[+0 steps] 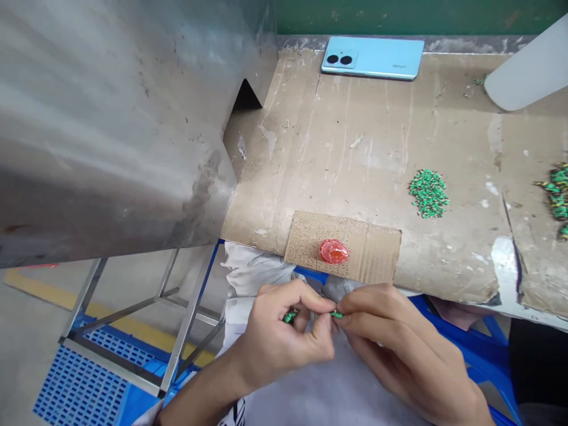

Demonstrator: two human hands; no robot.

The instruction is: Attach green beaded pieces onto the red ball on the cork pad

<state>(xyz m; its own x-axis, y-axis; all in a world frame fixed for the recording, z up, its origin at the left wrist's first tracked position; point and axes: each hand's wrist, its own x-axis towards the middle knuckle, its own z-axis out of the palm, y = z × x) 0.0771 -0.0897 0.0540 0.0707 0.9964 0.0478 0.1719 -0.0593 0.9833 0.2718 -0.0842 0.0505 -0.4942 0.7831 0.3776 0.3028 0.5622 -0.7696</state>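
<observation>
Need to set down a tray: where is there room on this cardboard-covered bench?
The cardboard has open room between the steel housing, the blue phone and the green pile. It is crowded at the front edge, where the red piece sits on a cardboard scrap beyond the left hand and right hand, and at the right, by the green heap.

Scuffed, dull sheet-steel hood (110, 130); rough, worn corrugated cardboard bench cover (355, 148); glossy translucent red plastic lump (333, 251); smooth matt blue phone back (373, 57); matt plastic-looking green pieces (428, 193).
</observation>
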